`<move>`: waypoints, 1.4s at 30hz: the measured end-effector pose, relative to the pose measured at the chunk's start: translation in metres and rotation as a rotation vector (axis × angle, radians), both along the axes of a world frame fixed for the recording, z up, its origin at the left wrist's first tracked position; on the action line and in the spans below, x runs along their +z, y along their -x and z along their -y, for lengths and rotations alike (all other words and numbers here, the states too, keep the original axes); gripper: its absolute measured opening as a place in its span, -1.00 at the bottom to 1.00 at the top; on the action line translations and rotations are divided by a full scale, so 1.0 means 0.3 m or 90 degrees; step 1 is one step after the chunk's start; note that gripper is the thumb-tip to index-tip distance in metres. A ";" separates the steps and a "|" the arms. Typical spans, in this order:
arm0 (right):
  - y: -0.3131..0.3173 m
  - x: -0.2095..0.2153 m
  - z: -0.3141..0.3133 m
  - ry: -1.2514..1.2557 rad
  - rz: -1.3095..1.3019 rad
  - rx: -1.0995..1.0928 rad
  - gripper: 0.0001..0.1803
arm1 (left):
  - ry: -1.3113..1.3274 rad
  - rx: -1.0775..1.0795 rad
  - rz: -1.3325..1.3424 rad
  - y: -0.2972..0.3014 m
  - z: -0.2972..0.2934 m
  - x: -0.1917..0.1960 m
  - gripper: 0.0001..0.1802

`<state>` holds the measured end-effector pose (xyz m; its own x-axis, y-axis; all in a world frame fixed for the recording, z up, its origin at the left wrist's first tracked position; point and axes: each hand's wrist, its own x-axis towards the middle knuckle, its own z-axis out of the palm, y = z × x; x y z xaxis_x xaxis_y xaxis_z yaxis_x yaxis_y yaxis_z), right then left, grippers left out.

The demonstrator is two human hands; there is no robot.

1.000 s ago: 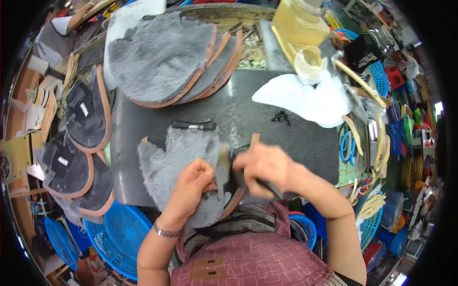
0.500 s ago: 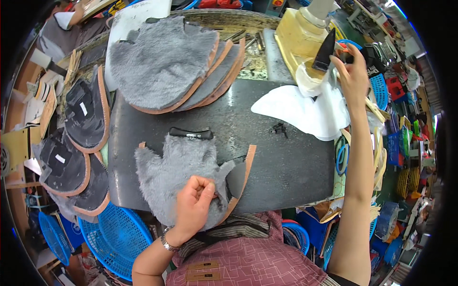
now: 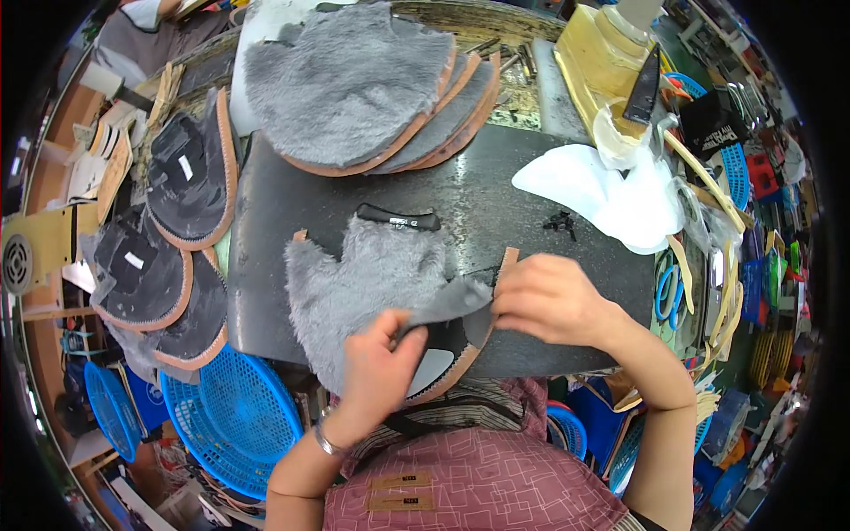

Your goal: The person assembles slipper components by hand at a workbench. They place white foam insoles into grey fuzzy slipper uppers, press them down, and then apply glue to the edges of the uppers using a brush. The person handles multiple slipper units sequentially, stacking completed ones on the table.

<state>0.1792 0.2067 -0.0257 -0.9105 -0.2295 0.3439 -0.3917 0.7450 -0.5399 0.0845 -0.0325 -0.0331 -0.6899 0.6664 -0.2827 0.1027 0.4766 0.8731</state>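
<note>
On the dark work board lies a grey fur-lined shoe upper (image 3: 367, 265) with a black padded tab (image 3: 398, 218) at its far end and a brown edge strip (image 3: 447, 376) on its near right side. My left hand (image 3: 381, 358) is closed, pinching the near part of the fur lining. A folded-back grey lining flap (image 3: 452, 303) stretches between my hands. At its right end my right hand (image 3: 549, 301) has its fingers pressed together on the flap, beside the brown strip. Below the flap a smooth pale patch shows inside the upper. My right fingertips are partly hidden.
Stacked furry uppers (image 3: 354, 88) lie at the far side of the board (image 3: 266, 292). Black uppers (image 3: 190, 177) sit to the left, above a blue basket (image 3: 230, 425). White sheet pieces (image 3: 575, 181), black scraps (image 3: 560, 226) and blue-handled scissors (image 3: 668, 296) are at the right.
My right hand has come back from the white pieces at the far right to the upper. The lining flap is now pulled rightward between both hands. The whole view has shifted.
</note>
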 end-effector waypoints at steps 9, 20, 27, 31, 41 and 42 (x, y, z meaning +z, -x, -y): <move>0.040 -0.014 0.017 -0.090 0.109 0.073 -0.64 | -0.246 0.183 0.523 0.133 0.024 -0.001 -0.63; 0.120 -0.008 0.012 0.210 0.197 -0.013 -0.82 | -0.245 0.173 0.496 0.114 0.031 -0.006 -0.52; 0.121 0.035 0.087 -0.044 0.254 -0.110 -0.76 | -0.236 0.161 0.495 0.116 0.032 -0.004 -0.52; 0.112 0.019 0.067 0.072 0.348 -0.119 -0.78 | -0.217 0.163 0.475 0.114 0.027 0.000 -0.53; 0.100 0.046 0.059 0.149 0.324 -0.174 -0.79 | -0.223 0.159 0.473 0.113 0.019 0.003 -0.55; 0.106 0.024 0.074 0.095 0.286 -0.159 -0.80 | -0.230 0.159 0.488 0.115 0.017 0.007 -0.55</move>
